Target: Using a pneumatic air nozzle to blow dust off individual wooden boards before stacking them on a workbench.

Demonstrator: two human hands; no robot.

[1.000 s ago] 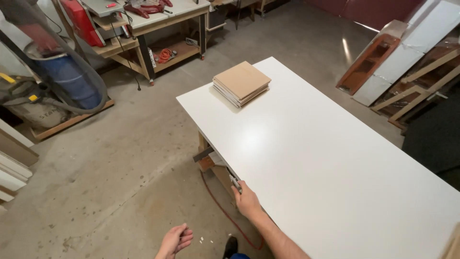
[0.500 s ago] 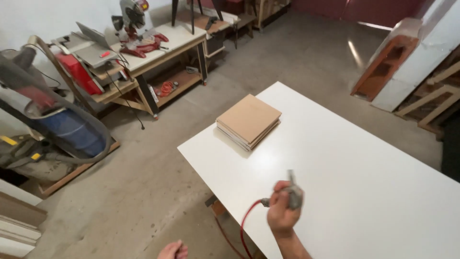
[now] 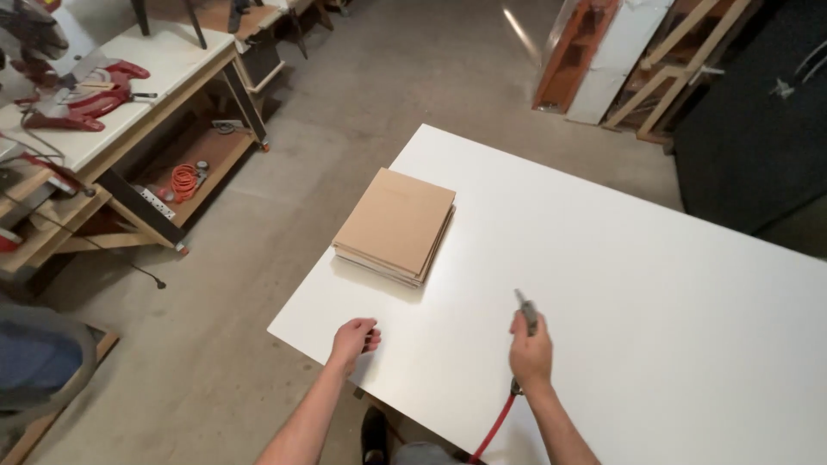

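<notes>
Air blow gun in the right hand, board stack sitting up and to the left of it

Nearest the camera, the right hand [image 3: 531, 351] is clenched around a grey air blow gun [image 3: 525, 312] with a red hose [image 3: 494, 426] trailing off the near edge of the white tabletop [image 3: 655, 344]. The gun's long axis runs pretty much straight away from the person, nozzle tipped slightly left. The left hand [image 3: 353, 338] rests on the tabletop near that same near edge, fingers loosely curled, holding nothing. Further out, the stack of square brown boards [image 3: 396, 224] lies flat by the left edge, turned a bit off square to it. From the gun it lies ahead and to the left, well apart, so the nozzle isn't aimed at it. The left hand is the closer one, almost straight below the stack. Beyond the table, a workbench [image 3: 155, 82] with a red miter saw [image 3: 73, 82] stands against the far left.
</notes>
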